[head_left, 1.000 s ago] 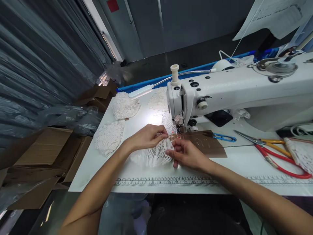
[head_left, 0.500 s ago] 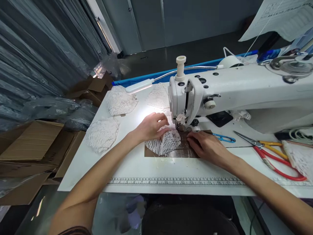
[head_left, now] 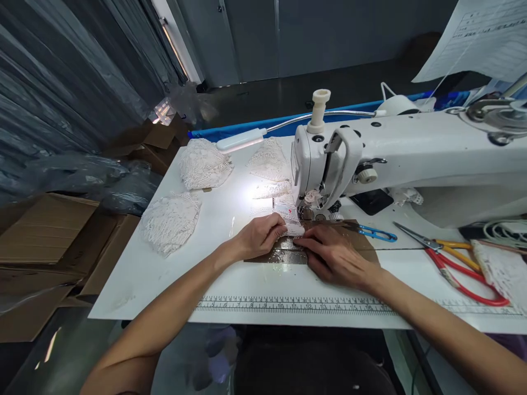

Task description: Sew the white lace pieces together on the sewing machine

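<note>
A white lace piece (head_left: pixel 289 215) lies by the needle area of the sewing machine (head_left: pixel 316 159), on a brown sheet (head_left: pixel 290 256) set into the white table. At the lace's near left corner, my left hand (head_left: pixel 263 236) is closed with thumb and fingertips pinched on the edge. My right hand (head_left: pixel 335 255) rests on the sheet, its bent fingertips closed at the lace's near right edge, close below the presser foot. The fingers partly hide that edge.
Lace piles (head_left: pixel 171 222) lie on the left, with more lace (head_left: pixel 269 159) behind. Blue thread snips (head_left: pixel 377 233) and red-handled scissors (head_left: pixel 465 274) lie to the right. A ruler strip (head_left: pixel 296 305) runs along the front edge. Cardboard boxes (head_left: pixel 49 230) stand left.
The lace, bunched over the sheet before, is now drawn flat toward the machine. My left hand has come lower, and my right hand has moved left to the lace edge.
</note>
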